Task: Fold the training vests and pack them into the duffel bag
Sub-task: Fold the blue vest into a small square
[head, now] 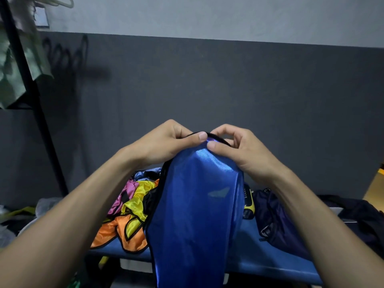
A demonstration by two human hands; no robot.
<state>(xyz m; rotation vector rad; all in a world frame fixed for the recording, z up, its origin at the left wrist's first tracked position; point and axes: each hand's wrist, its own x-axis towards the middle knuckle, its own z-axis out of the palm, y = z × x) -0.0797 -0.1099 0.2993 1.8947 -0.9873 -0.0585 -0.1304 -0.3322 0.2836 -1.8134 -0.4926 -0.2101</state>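
Left hand (166,142), right hand (234,146) pinch blue vest (197,215) black top edge.

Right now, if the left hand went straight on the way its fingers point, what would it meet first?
The left hand points rightward, so it would meet the right hand almost at once; both pinch the top edge of the blue vest, thumbs nearly touching. Depth between them is unclear.

Dim indoor light; glare on blue vest (197,204); edges bent, perhaps slightly blurred.

Vests (128,215) left of duffel bag (278,221) (both on bench (245,260)).
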